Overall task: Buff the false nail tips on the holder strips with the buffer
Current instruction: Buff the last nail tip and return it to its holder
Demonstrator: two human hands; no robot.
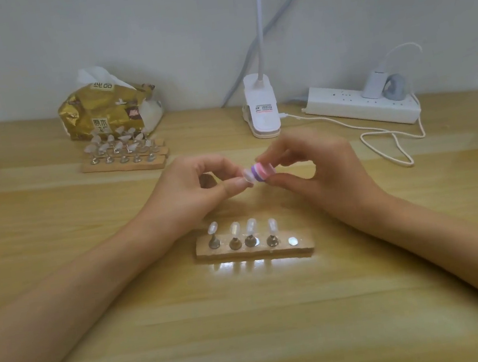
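Both hands meet above the middle of the wooden worktop (250, 317). The left hand (198, 186) pinches a single clear false nail tip (247, 176) between thumb and forefinger, with its other fingers curled in. The right hand (315, 167) grips a small buffer (263, 171), banded purple, pink and white, between thumb and fingertips, and the buffer's end touches the held tip. Between the two wrists, nearer the front edge, lies a wooden holder strip (302, 250) with four metal stands, each topped by a clear nail tip (234, 229). Its fifth spot, at the right end, shows only a bare round disc (293, 240). Toward the far edge on the left, more holder strips (125, 165) lie side by side, crowded with tips, just in front of a gold tissue pack (105, 110). Along the far edge to the right stand a white clip lamp (263, 110) and a white power strip (362, 103) with a charger (373, 83) plugged in, and a white cable (392, 144) loops across the worktop
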